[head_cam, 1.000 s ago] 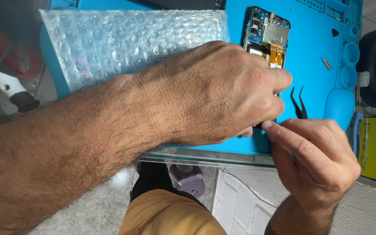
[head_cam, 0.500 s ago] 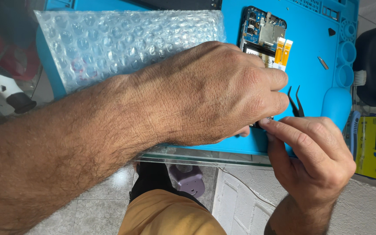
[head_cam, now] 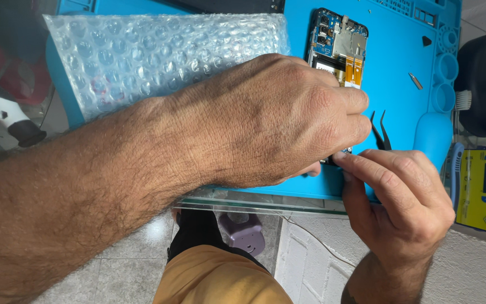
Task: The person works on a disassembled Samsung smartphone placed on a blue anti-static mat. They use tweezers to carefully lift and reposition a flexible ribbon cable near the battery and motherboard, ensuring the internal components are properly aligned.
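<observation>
I had the opened phone (head_cam: 337, 50) at upper centre on the blue mat (head_cam: 400, 62), light and fragile. My left hand (head_cam: 265, 121) covered its lower end; my right hand (head_cam: 400, 197) pinched narrowly at its bottom edge, the safest hold.

Left forearm stretched across from the lower left, back of the left hand (head_cam: 277, 121) turned up, fingers curled down and under, tips hidden. Right hand (head_cam: 400, 197) raised from the lower right, thumb and index finger pinched together, touching the left fingertips.
</observation>
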